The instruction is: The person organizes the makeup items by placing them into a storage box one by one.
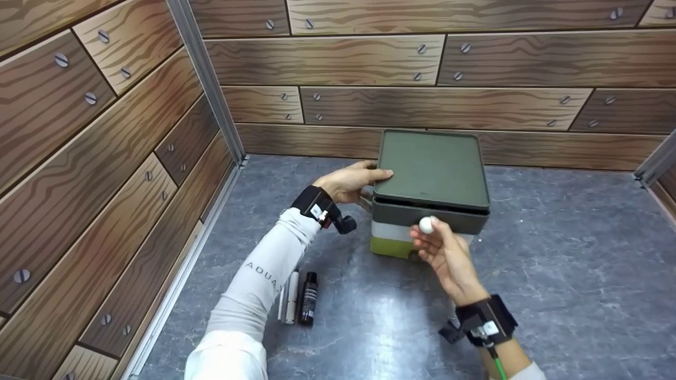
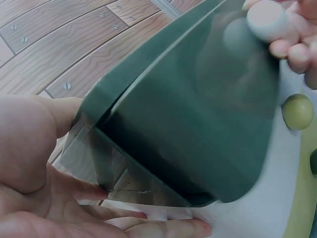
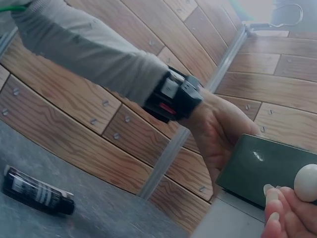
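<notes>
A small drawer box with a dark green top [image 1: 430, 166] stands on the grey floor. Under its dark green upper drawer [image 1: 391, 214] lie a white drawer [image 1: 388, 231] and a yellow-green one [image 1: 390, 247]. My left hand [image 1: 348, 182] holds the box's left side, thumb over the top edge, fingers down the side. At the front, my right hand [image 1: 449, 258] pinches the round white knob [image 1: 425, 225] of the upper drawer between thumb and fingers. A dark gap shows between the top and that drawer's front. The white drawer bears a green knob [image 2: 297, 111].
A black bottle [image 1: 309, 300] and light-coloured pen-like sticks [image 1: 291, 298] lie in front of the box, beside my left forearm. Wood-patterned walls [image 1: 369, 63] with metal corner posts [image 1: 208, 74] enclose the floor at the back and left.
</notes>
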The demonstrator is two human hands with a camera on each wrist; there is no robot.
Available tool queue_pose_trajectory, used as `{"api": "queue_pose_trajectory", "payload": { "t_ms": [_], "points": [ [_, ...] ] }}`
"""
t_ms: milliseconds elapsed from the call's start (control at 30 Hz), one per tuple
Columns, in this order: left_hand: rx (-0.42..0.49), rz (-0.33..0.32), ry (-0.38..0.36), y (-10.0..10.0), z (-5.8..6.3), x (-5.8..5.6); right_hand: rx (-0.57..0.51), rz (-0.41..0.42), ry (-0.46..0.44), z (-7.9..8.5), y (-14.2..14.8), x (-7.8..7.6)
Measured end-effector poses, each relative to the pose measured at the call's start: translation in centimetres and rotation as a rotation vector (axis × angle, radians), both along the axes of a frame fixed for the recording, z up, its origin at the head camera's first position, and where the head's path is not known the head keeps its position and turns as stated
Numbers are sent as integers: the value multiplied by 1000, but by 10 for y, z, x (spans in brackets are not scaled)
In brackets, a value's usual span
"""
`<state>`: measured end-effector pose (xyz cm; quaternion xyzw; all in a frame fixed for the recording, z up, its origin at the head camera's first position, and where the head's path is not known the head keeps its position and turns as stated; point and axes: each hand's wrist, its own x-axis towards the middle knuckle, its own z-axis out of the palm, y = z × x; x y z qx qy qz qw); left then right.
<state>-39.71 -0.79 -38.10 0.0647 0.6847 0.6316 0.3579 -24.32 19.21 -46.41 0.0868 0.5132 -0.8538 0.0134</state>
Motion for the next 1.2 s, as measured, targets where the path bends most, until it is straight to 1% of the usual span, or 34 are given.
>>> {"api": "queue_pose_trajectory", "payload": {
  "t_ms": [100, 233, 500, 567, 667, 733, 800, 967, 1067, 1200],
  "points": [
    [9, -6, 0, 0, 0, 1, 3, -1, -5, 1, 2, -7],
    [6, 0, -7, 0, 0, 1, 14, 5, -29, 3, 4, -12],
    [16, 9, 2, 2, 2, -1, 22, 11, -12, 8, 7, -20],
    [15, 14, 0, 2, 2, -1, 22, 34, -22, 9, 9, -22],
    [6, 13, 6, 0, 1, 0, 33, 99, -45, 7, 15, -21],
    [1, 10, 7, -2, 0, 1, 44, 130, -64, 3, 19, -18],
    [-4, 6, 10, -4, -2, 1, 63, 134, -83, -4, 21, -12],
    [0, 2, 11, -6, -2, 2, 104, 37, -167, -26, 20, -3],
    [11, 4, 9, -5, -2, 3, 105, 15, -213, -37, 18, -3],
    [14, 12, 3, -3, -2, 3, 74, 45, -232, -43, 16, -5]
  ]
}}
